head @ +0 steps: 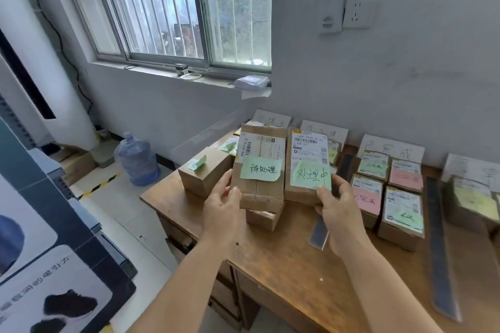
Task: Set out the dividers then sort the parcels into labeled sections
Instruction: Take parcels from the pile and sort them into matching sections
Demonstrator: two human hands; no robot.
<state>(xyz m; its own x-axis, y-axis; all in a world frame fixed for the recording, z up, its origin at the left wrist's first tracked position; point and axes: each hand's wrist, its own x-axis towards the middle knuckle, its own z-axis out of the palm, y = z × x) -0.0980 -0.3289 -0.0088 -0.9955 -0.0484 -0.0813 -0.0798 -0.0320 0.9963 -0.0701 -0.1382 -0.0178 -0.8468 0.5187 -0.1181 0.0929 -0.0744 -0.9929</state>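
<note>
Sorting step: left hand [220, 208] pinches one box [258, 170] by its lower edge, right hand [339, 208] pinches another [308, 165], both raised above the desk [284, 265]; next, I judge, match each note to its section beyond the fingertips

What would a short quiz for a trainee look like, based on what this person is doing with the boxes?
1. True or false: each hand holds a parcel.
2. What colour are the notes on the two held parcels?
3. The dark divider strips lie on: A the desk, B the floor, C the windowsill.

Key: 1. True: left hand grips left parcel, right hand grips right parcel. 2. Green. 3. A, divider strip on desk.
</note>
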